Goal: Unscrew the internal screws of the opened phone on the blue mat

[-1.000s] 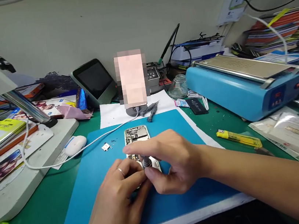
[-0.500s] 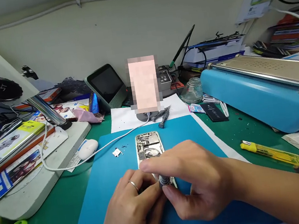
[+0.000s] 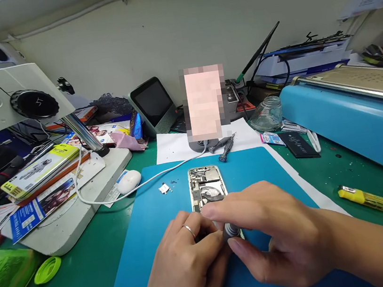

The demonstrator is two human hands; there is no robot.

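While a screwdriver [image 3: 230, 233] is pinched by the right hand [image 3: 282, 233] over its near end, the opened smartphone [image 3: 204, 182] is laid lengthwise forward on the blue mat [image 3: 146, 230]; any grasp by the left hand [image 3: 186, 258] is hidden.

Plain blue on the work mat [image 3: 140, 236], dark green on the table [image 3: 85, 277] around. Whitish on the rim of the phone [image 3: 207, 187], black and silver inside. Grey with paler rings on the screwdriver [image 3: 231, 231]. Yellow on the box cutter [image 3: 374, 203], near right; light blue on the hot plate [image 3: 342, 124], farther.
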